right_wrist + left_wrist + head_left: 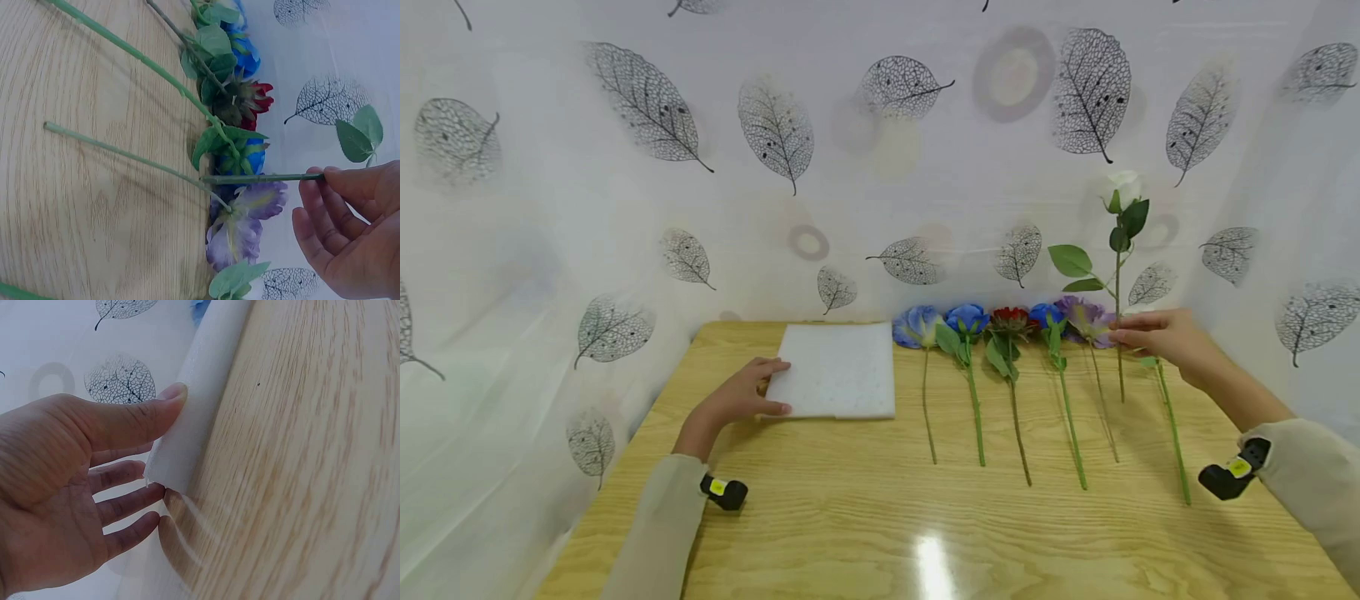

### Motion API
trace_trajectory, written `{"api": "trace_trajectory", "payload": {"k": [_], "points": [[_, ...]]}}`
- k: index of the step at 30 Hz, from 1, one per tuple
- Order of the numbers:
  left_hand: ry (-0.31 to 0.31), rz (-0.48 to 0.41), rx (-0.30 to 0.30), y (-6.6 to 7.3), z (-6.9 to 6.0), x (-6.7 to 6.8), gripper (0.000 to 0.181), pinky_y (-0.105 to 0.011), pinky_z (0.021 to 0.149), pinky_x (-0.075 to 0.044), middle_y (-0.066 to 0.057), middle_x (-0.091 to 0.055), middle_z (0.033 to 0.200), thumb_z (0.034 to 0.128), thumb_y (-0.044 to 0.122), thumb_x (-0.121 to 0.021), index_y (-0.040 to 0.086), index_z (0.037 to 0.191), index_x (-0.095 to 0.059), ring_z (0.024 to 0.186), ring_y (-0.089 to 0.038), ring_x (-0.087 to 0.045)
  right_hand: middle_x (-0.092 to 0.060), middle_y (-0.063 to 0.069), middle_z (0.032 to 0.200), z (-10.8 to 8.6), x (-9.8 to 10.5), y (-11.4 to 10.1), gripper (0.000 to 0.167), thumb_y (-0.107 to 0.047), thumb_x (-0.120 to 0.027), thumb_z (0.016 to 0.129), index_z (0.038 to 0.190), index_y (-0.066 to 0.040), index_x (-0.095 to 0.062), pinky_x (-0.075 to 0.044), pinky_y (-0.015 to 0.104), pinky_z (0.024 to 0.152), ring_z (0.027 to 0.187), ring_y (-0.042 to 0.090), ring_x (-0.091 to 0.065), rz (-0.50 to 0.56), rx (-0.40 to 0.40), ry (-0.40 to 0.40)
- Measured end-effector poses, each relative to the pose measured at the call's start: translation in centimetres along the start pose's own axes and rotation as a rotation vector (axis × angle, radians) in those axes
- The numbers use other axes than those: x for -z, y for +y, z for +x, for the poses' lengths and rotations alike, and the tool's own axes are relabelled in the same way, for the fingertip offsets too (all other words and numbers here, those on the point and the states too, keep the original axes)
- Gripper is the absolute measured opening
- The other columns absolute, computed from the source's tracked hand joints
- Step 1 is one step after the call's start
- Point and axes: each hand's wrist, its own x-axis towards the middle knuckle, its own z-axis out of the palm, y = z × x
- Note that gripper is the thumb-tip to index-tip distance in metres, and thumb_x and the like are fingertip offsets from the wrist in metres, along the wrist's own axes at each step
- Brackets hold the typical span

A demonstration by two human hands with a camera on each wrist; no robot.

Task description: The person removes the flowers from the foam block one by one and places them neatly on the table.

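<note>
Upright above the table's back right, a white rose (1124, 190) is held by my right hand (1165, 337), thumb and fingertips pinching its stem. The stem's lower end (250, 179) shows in the right wrist view, near a purple flower (240, 231). My left hand (747, 390) touches the left side of a white, flat foam-like slab (835, 371) on the table. In the left wrist view its thumb lies against the slab's edge (203, 394), with the other fingers extended beside the corner.
Right of the slab lie a pale blue flower (917, 327), two blue roses, a red flower (1011, 321) and the purple flower, stems toward me. One more green stem (1172, 433) lies far right, its bloom hidden by my hand. A leaf-patterned curtain (880, 167) hangs behind the wooden table (850, 508).
</note>
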Motion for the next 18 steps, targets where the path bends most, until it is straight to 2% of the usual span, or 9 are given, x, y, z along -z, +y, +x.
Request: {"api": "trace_trajectory", "payload": {"k": [4,11,18], "points": [[0.001,0.002,-0.001,-0.2,0.0,-0.1,0.082,-0.063,0.112,-0.042,-0.033,-0.031,0.157,0.0885,0.024,-0.082,-0.004,0.153,-0.040,0.139,-0.053,-0.040,-0.063,-0.035,0.088,-0.6,0.7,0.0,0.059,-0.025,-0.056,0.107,0.143,0.020,-0.042,-0.061,0.020,0.074,0.081,-0.006,-0.066,-0.035,-0.033,0.024],[-0.003,-0.015,-0.001,-0.2,0.0,-0.1,0.081,-0.062,0.111,-0.044,-0.033,-0.031,0.157,0.0886,0.024,-0.082,-0.004,0.153,-0.040,0.139,-0.053,-0.040,-0.066,-0.032,0.083,-1.4,1.8,0.8,0.051,-0.018,-0.056,0.106,0.138,0.021,-0.048,-0.062,0.023,0.071,0.078,-0.004,-0.067,-0.020,-0.083,0.041],[-0.005,-0.011,0.002,0.1,-0.1,-0.1,0.082,-0.062,0.111,-0.044,-0.033,-0.030,0.157,0.0887,0.024,-0.082,-0.003,0.153,-0.040,0.139,-0.053,-0.040,-0.069,-0.029,0.086,-1.7,3.1,2.3,0.054,-0.015,-0.050,0.108,0.142,0.025,-0.037,-0.061,0.022,0.070,0.075,-0.004,-0.067,-0.036,-0.139,0.038]]}}
